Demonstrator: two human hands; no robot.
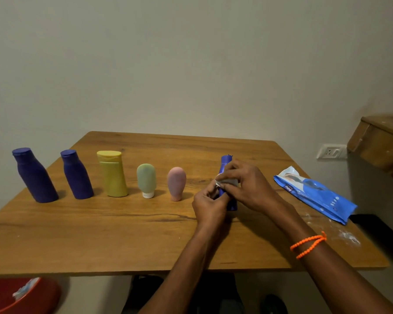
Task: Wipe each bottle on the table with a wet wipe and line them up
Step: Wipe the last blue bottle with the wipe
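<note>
The blue tube stands almost straight up on the table, long way going up & down, top end pointing up & leaning a bit to the left, bottom end down by the table near the hands. It sits right of the middle, at the right end of a row w/ five other bottles. No words can be read on it. The left hand is closed around the low part of the tube. The right hand is up higher & pinches a small white wipe flat against the tube's middle, so the tube runs between both hands, w/ its top sticking out above the right fingers. An orange string band is on the right wrist. In the row, from left: a big dark blue bottle, a smaller dark blue bottle, a yellow bottle, a green bottle standing on its white cap, & a pink bottle on its cap too. To the right lies a blue wipes pack, flat, w/ "mee" on it; other print is too small to read.
</note>
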